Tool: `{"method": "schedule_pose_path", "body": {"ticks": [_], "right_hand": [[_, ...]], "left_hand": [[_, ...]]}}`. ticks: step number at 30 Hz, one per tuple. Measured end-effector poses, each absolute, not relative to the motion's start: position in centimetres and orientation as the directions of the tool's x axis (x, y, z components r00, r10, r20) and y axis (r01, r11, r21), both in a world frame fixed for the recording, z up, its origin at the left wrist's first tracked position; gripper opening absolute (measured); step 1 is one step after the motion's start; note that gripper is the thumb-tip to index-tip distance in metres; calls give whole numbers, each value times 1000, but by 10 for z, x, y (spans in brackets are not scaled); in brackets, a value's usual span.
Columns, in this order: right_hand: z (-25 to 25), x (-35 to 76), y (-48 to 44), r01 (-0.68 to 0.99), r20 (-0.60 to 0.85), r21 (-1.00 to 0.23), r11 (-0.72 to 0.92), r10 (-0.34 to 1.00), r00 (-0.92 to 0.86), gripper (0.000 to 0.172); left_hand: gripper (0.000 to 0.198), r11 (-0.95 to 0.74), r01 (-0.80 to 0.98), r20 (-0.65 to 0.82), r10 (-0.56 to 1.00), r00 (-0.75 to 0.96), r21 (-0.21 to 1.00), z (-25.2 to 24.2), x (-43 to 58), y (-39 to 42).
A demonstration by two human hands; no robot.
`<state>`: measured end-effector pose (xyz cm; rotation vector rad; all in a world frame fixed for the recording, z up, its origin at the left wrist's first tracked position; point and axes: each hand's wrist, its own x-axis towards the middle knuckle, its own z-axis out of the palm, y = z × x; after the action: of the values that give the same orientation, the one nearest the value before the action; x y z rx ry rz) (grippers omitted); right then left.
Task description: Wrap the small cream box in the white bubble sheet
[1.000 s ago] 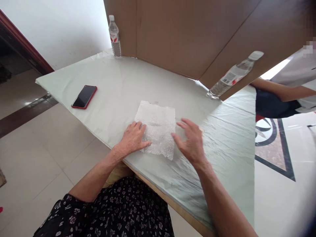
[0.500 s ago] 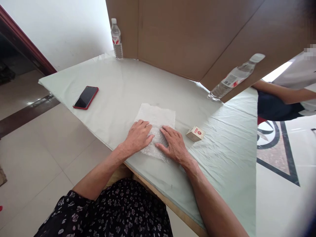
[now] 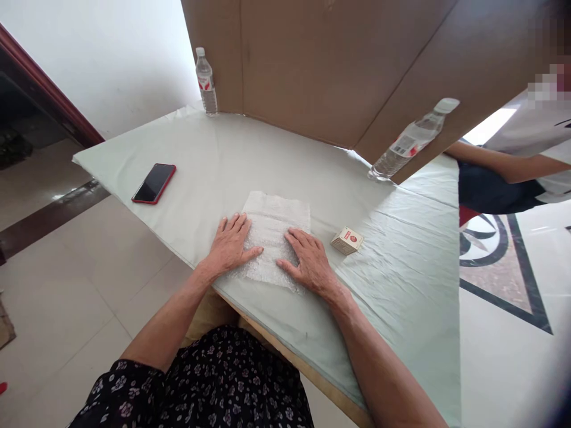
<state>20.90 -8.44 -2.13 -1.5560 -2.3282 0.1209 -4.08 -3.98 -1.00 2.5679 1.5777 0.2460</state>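
Translucent sheet [image 3: 274, 217], apparently bubble wrap, lies spread on the cloth-covered worktop [image 3: 397, 267], close to the middle of its near edge. Left hand [image 3: 228, 246] is palm down over the sheet's left margin, fingers slightly parted, thumb stretched wide onto the sheet. Right hand [image 3: 307, 258] is palm down on its right part, fingers close together, thumb out toward the left; neither hand grips anything. Judged state: the spreading-out looks done or nearly so, though faint creases remain; no fold is evident, and number of layers cannot be told. Small printed box [image 3: 348, 240] sits apart, between the sheet and the worktop's right edge, untouched, with nothing around it. Phone [image 3: 154, 183] lies by the left corner, well clear of both hands; it appears to play no part at this stage.
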Motion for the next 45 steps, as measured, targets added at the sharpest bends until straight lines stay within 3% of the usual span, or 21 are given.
{"method": "schedule_pose_path", "body": {"ticks": [10,16,24,27,30,32,35,39,42,45], "right_hand": [[-22,209,-83,881,230,-264,392,913,-338,66],[-19,209,-85,878,222,-272,394,913,-342,65],[-21,211,-85,857,253,-287,427,897,-362,62],[-11,218,-87,836,349,-329,439,879,-324,43],[7,238,-87,872,500,-345,348,854,-143,27],[16,260,-84,919,529,-320,230,848,-28,32],[14,294,-78,962,393,-273,25,915,88,57],[6,313,-74,935,192,-338,-104,965,177,52],[19,295,-77,893,261,-449,-42,949,175,53],[39,259,-73,861,391,-485,153,918,58,52]], "left_hand": [[73,-429,865,112,903,414,259,-7,-40,-39],[50,-525,782,299,847,440,336,-7,-36,-44],[55,-550,782,182,835,519,294,-10,-33,-50],[62,-534,793,156,845,511,294,-8,-34,-51],[64,-532,791,138,846,516,303,-7,-34,-51],[64,-530,789,129,846,517,311,-6,-33,-51],[66,-523,789,113,849,516,322,-5,-33,-52],[67,-515,792,101,853,513,329,-4,-32,-52],[67,-521,788,106,849,517,329,-4,-33,-51],[67,-527,785,113,846,521,326,-4,-33,-51]]}}
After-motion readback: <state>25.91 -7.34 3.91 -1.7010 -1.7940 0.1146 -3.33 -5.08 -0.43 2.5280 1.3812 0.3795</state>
